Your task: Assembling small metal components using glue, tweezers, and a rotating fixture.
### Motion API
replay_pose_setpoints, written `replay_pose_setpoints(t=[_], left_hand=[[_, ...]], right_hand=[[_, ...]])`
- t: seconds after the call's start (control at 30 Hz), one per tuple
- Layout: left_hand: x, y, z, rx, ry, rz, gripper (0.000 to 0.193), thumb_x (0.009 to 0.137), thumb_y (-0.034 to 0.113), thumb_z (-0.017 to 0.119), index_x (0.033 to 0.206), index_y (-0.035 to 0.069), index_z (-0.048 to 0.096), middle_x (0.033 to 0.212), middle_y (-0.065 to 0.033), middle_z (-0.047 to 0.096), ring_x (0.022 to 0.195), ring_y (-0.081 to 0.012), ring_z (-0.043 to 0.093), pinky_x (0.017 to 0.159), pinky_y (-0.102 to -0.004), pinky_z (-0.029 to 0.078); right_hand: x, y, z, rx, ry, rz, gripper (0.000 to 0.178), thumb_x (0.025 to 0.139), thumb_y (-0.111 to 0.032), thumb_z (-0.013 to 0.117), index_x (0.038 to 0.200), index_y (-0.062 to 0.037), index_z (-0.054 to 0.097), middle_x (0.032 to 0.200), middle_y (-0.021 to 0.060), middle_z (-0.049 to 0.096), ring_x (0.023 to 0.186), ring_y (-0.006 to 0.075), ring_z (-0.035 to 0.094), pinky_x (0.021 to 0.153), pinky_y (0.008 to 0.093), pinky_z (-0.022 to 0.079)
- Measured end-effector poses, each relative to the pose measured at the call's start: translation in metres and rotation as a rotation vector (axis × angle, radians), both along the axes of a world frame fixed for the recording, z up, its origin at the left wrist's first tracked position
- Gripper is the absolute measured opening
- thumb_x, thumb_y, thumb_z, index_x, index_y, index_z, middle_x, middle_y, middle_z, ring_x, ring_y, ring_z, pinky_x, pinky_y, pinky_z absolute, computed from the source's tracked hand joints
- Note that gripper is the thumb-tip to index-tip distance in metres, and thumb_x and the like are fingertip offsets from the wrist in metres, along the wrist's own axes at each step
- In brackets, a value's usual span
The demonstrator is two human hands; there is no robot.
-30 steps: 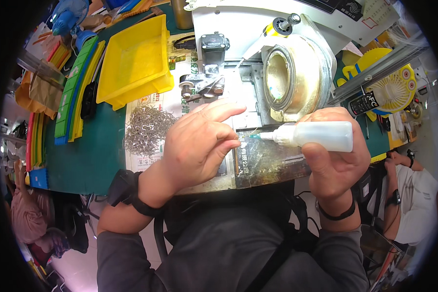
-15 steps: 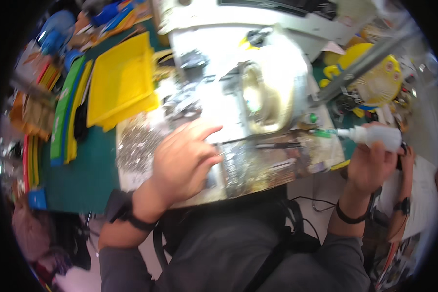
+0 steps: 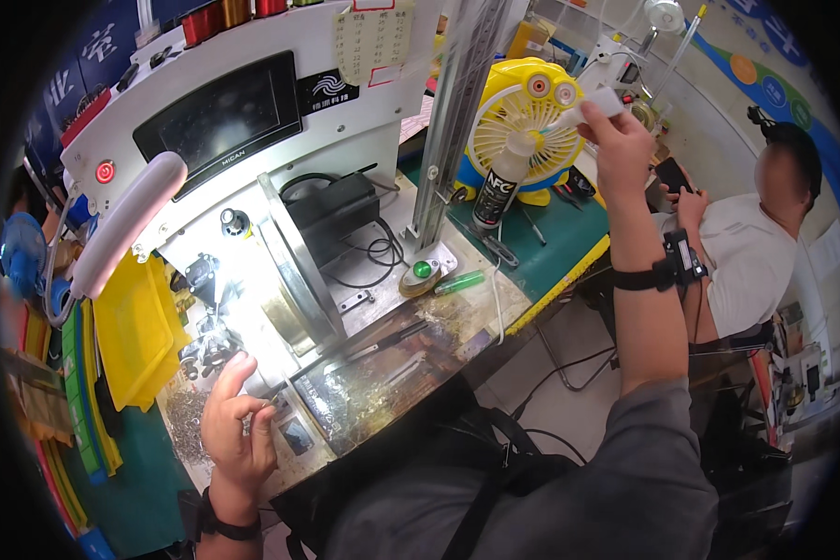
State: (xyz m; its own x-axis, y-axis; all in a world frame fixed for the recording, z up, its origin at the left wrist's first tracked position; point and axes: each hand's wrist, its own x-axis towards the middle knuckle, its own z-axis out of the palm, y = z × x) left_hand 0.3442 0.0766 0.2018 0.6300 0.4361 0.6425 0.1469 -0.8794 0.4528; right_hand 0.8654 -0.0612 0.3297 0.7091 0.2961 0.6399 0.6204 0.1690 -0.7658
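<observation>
At the upper right, my right hand (image 3: 618, 154) is raised and closed round a small white squeeze bottle (image 3: 603, 105). Its pale nozzle points left and down, in front of the yellow fan (image 3: 513, 121) and above a clear bottle with a black label (image 3: 499, 189). My left hand (image 3: 240, 434) hovers over the near left of the bench, fingers bent and apart, with nothing visible in them. Close to its fingertips are dark and silver metal parts (image 3: 210, 345), brightly lit. Behind them stands a large metal wheel (image 3: 289, 289) on the white machine (image 3: 336, 140).
A pink-white lamp (image 3: 131, 224) leans over the bench from the left. A yellow tray (image 3: 135, 336) lies beyond my left hand. A green pen-like tube (image 3: 459, 282) and a dark rod (image 3: 373, 350) rest on the worktop. To the right sits another person (image 3: 756, 233) holding a phone.
My view has swung to the right. My right hand has carried the squeeze bottle away from me, up near the fan. My left hand stays over the bench, fingers still bent.
</observation>
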Motion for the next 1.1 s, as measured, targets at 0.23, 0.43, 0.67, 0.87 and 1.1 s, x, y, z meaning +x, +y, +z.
replay_pose_setpoints(t=[0.23,0.43,0.67,0.87,1.1], left_hand=[[0.0,0.0,0.001,-0.013,-0.024,0.012,0.009,0.087,0.004,0.07,0.088,0.002,0.062,0.122,-0.0266,0.067,0.119,-0.0451,0.063,0.102,-0.0479,0.049],[0.003,0.006,0.005,0.027,0.0,-0.021,0.015,0.086,0.006,0.073,0.095,0.004,0.06,0.12,-0.0258,0.068,0.114,-0.0455,0.065,0.098,-0.0473,0.051],[0.0,0.007,0.005,0.038,-0.001,-0.04,0.017,0.086,0.007,0.074,0.095,0.003,0.06,0.121,-0.0253,0.067,0.114,-0.0457,0.065,0.097,-0.0466,0.052],[-0.001,0.006,0.007,0.021,-0.006,-0.032,0.018,0.083,0.005,0.075,0.095,0.004,0.061,0.121,-0.024,0.068,0.113,-0.0446,0.065,0.094,-0.0457,0.053],[-0.003,0.008,0.006,-0.035,-0.013,-0.083,0.015,0.089,0.008,0.073,0.096,0.003,0.061,0.123,-0.0269,0.067,0.118,-0.0454,0.064,0.1,-0.047,0.05]], right_hand=[[-0.025,0.018,0.005,-0.096,-0.047,-0.081,0.032,0.097,-0.031,0.072,0.111,-0.0022,0.071,0.082,0.0014,0.066,0.07,0.0088,0.061,0.068,0.0239,0.052],[-0.156,-0.01,-0.093,-0.8,-0.364,0.65,0.02,0.083,-0.004,0.074,0.103,-0.0032,0.072,0.084,0.0048,0.065,0.074,0.0179,0.061,0.068,0.0302,0.049],[-0.177,-0.01,-0.136,-0.935,-0.506,0.56,0.022,0.081,-0.014,0.079,0.099,-0.006,0.07,0.094,0.0119,0.059,0.093,0.0334,0.061,0.078,0.0418,0.049],[-0.184,-0.001,-0.129,-0.921,-0.514,0.679,0.017,0.08,-0.011,0.078,0.089,-0.0061,0.064,0.091,0.0117,0.058,0.088,0.0348,0.06,0.076,0.0431,0.048],[-0.183,0.0,-0.114,-1.041,-0.348,0.654,0.019,0.08,-0.005,0.076,0.09,-0.0039,0.06,0.086,0.0129,0.06,0.083,0.035,0.06,0.074,0.0412,0.048]])
